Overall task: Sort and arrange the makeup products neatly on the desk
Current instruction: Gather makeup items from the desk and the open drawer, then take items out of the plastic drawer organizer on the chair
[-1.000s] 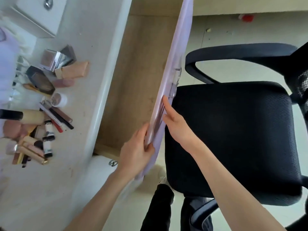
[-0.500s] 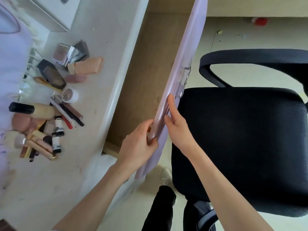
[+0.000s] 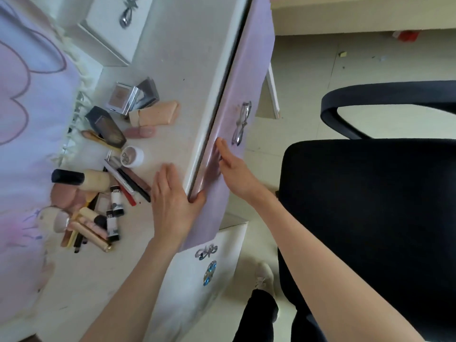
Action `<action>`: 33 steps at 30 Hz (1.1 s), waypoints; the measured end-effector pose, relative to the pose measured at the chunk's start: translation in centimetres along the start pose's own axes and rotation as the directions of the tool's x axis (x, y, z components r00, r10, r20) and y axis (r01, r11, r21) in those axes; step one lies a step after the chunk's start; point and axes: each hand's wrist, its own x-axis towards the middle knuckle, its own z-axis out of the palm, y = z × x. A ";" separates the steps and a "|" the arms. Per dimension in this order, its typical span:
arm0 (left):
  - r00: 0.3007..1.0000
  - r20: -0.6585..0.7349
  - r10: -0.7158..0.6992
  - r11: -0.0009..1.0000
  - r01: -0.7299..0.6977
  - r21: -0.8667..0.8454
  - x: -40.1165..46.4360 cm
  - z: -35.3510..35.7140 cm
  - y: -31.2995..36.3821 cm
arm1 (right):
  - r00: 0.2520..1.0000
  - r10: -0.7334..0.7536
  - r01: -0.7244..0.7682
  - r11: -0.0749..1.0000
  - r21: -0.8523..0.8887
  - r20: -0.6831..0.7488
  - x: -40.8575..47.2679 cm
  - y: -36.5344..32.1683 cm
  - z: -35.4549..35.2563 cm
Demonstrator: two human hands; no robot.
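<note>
Left hand (image 3: 172, 206) flat across desk (image 3: 187, 58) edge, right hand (image 3: 232, 164) fingertips blurred against drawer front (image 3: 246, 77).

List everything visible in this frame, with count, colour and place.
desk: one, white, left half
drawer front: one, lilac, desk's edge, nearly closed
drawer handle: one, silver, on the drawer front
makeup pile: many pieces, beige, pink, black, desk's left
white jar: one, in the pile
foundation bottle: one, cream, black cap
office chair: one, black, right
left hand: flat on the desk, thumb on the drawer front
right hand: fingers straight, pressing the drawer front
</note>
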 end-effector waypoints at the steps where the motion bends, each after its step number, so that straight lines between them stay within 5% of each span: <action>1: 1.000 -0.008 0.012 1.000 -0.012 0.002 0.2 0.1 -0.5 | 1.000 0.002 -0.002 1.000 -0.001 0.004 0.4 -0.1 0.5; 9: 0.999 -0.035 0.015 0.999 -0.013 0.048 1.1 0.6 -1.2 | 0.999 0.033 -0.033 0.999 0.015 0.022 1.0 0.0 1.1; 13: 0.995 0.099 -0.023 0.999 0.018 0.051 1.1 -0.6 -0.9 | 0.986 0.124 -0.091 0.961 -0.263 0.112 0.4 -2.1 -0.4; 18: 0.979 0.196 0.051 0.998 -0.043 -0.044 1.1 -3.3 -1.9 | 0.971 0.121 0.057 0.722 -0.690 0.207 -1.9 -5.9 -0.8; 22: 0.999 0.035 0.012 0.999 -0.011 -0.034 -4.9 -4.5 -2.4 | 0.958 0.033 0.249 0.398 -0.883 0.285 -5.6 -8.0 0.7; 28: 0.968 0.020 -0.249 0.955 0.249 -0.159 -15.3 -7.5 -7.4 | 0.874 0.000 0.477 0.194 -0.857 0.486 -12.5 -10.6 6.3; 33: 0.876 -0.046 -0.480 0.866 0.465 -0.186 -25.2 -11.9 -13.9 | 0.683 -0.031 0.731 0.033 -0.682 0.730 -17.3 -14.5 16.6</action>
